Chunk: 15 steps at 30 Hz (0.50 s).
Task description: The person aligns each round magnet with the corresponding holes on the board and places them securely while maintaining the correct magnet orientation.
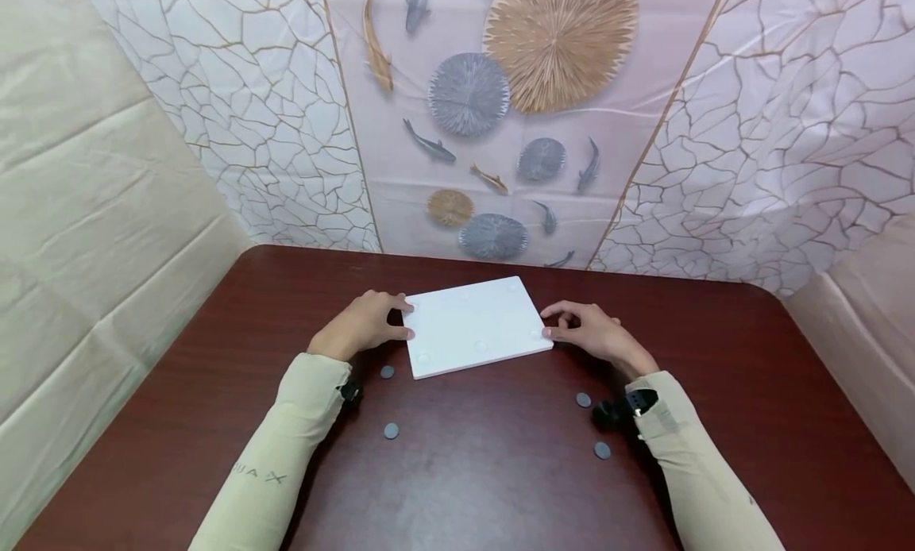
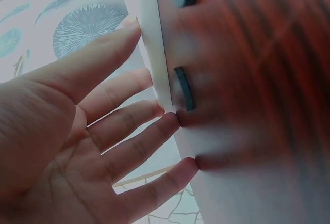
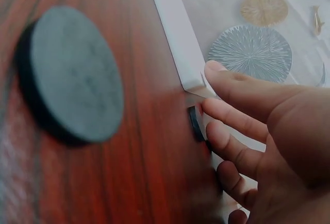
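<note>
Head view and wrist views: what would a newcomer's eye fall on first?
The white slab stands out first, on the dark table between the left hand and right hand. Behind it rises a patterned backdrop. In the right-wrist view, a grey disc looms large at left.

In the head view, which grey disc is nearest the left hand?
The left pair's upper disc, close by the left hand; its lower partner and both right-side discs lie farther away.

Cream sleeves (image 1: 277, 449), black wrist straps (image 1: 642, 400)
</note>
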### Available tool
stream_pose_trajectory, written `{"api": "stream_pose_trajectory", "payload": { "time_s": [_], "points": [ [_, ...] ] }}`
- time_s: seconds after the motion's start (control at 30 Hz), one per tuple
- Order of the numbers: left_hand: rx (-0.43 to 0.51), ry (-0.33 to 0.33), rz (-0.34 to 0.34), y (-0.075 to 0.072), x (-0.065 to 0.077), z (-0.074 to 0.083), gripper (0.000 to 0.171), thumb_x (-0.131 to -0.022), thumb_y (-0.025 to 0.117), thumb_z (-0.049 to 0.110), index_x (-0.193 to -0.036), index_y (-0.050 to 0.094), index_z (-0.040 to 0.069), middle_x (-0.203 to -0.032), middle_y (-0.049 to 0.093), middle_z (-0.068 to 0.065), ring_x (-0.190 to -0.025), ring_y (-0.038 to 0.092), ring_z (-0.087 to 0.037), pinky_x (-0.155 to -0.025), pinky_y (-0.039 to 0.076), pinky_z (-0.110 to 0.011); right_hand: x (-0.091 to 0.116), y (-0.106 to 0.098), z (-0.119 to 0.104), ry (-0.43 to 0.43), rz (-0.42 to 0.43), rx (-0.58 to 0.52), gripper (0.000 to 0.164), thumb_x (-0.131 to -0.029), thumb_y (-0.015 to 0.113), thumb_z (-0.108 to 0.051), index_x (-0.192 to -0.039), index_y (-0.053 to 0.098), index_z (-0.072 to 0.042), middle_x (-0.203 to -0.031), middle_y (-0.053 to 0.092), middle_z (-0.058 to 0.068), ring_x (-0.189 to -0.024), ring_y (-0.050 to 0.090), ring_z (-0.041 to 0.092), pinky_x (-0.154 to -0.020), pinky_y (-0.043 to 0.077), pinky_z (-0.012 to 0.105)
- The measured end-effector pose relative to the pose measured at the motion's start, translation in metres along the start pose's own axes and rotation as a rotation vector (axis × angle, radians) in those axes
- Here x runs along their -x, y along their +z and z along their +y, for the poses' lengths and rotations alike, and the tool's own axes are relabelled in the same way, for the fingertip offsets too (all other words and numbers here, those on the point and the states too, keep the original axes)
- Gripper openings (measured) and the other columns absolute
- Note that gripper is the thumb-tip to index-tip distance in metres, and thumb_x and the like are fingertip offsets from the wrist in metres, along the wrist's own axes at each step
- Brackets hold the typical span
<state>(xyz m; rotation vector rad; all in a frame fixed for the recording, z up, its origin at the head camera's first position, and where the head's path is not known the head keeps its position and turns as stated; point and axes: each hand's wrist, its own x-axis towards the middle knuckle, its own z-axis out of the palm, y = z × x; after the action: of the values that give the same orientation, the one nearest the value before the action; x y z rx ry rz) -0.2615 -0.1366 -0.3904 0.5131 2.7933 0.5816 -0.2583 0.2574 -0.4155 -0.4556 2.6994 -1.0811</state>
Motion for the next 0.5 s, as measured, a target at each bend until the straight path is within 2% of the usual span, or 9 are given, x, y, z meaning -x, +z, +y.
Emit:
{"api": "stream_pose_trajectory", "payload": {
  "time_s": [0.1,0.27,0.5],
  "points": [
    [0.005,-0.007,-0.001,0.0008,-0.0006,0.0006,0.048,-0.097,0.079,0.028,-0.140,0.069,0.009,-0.157,0.053,-0.015,-0.134,0.056,-0.029,-0.097,0.048,-0.038,0.0021,-0.0005,0.0010,-0.017,-0.004,-0.013,0.036,-0.100,0.076,-0.023,-0.130,0.069,-0.006,-0.086,0.059,0.005,-0.081,0.051,0.022,-0.093,0.013,0.065],
    [0.015,-0.011,0.006,0.0016,0.0005,-0.0018,0.048,-0.095,0.081,0.028,-0.138,0.070,0.010,-0.156,0.055,-0.014,-0.134,0.057,-0.028,-0.095,0.049,-0.037,0.0019,-0.0005,0.0015,-0.041,-0.003,-0.010,0.033,-0.097,0.079,-0.023,-0.126,0.072,-0.008,-0.086,0.058,0.004,-0.082,0.051,0.021,-0.093,0.014,0.065],
    [0.047,0.015,-0.020,-0.0013,-0.0004,-0.0025,0.048,-0.095,0.082,0.026,-0.139,0.070,0.014,-0.159,0.052,-0.011,-0.144,0.051,-0.028,-0.104,0.049,-0.039,0.0036,-0.0033,0.0029,-0.070,-0.014,0.015,0.016,-0.098,0.078,-0.024,-0.109,0.075,-0.012,-0.086,0.059,0.003,-0.084,0.051,0.023,-0.086,0.017,0.061]
  ]
}}
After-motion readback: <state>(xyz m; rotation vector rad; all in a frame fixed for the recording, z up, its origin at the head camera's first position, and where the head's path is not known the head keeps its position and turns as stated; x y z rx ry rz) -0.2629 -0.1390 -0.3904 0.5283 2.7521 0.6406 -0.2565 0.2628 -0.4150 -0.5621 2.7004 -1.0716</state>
